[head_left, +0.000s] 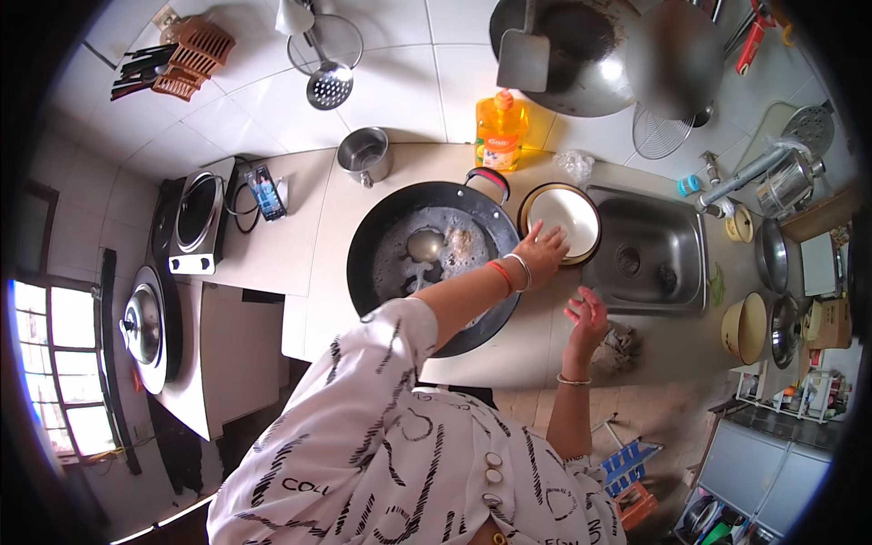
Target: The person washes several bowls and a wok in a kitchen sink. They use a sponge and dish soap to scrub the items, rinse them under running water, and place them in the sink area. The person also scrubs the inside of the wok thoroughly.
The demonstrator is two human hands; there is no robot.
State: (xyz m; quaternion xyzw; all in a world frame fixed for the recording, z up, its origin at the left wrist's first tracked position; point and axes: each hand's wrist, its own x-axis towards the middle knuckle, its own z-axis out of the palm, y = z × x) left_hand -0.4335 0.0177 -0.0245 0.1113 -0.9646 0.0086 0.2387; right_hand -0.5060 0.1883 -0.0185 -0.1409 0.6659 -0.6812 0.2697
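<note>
My left hand (543,255) is over the near left rim of a white bowl (578,211), which sits with other round dishes beside the sink; its fingers are spread, and whether they touch the rim is not clear. My left forearm crosses a large black two-handled pan (371,238) holding sudsy water, with a roundish shiny thing (424,245) in the suds. Nearer to me, my right hand (586,317) is raised with bent, parted fingers and nothing in it. It is beside a crumpled greyish cloth (616,346) at the counter's front.
A steel sink (644,303) is right of the bowls, under a faucet (732,184). Behind the pan stand an orange dish soap bottle (501,136) and a steel pot (364,157). A phone (266,193) and a cooker (197,218) are at left; a yellowish basin (744,328) is at right.
</note>
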